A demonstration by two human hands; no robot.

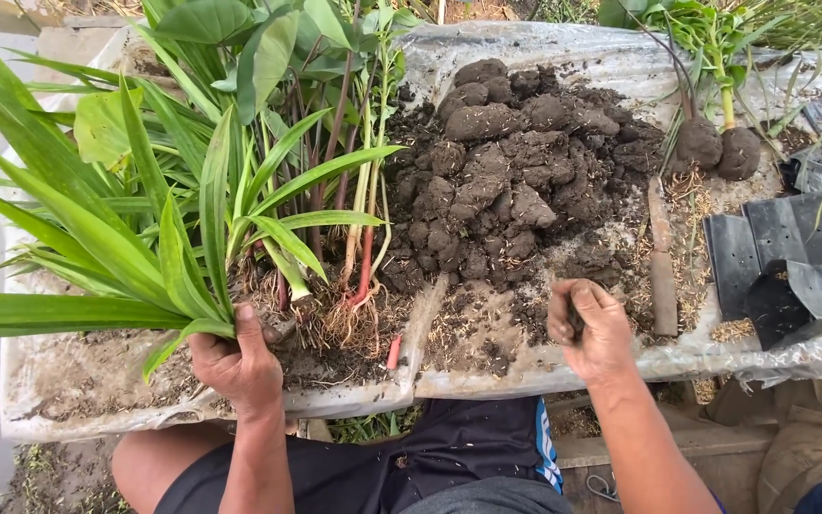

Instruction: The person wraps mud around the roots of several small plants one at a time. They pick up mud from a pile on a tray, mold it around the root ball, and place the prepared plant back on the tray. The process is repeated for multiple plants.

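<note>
My left hand (238, 364) grips the root end of a long-leaved green seedling (97, 247) at the near edge of a heap of uprooted plants (316, 190). Bare pale roots and reddish stems (359, 286) lie just right of that hand. My right hand (590, 328) is closed around a small lump of dark soil, held over the plastic sheet (487, 371). A big pile of dark soil clods (516, 171) lies beyond the right hand.
A soil-caked wooden-handled tool (663, 276) lies right of the soil pile. Black plastic nursery bags (792, 266) are stacked at the right, one standing open. Two plants with balled roots (715, 143) rest at the back right. My knees sit under the table edge.
</note>
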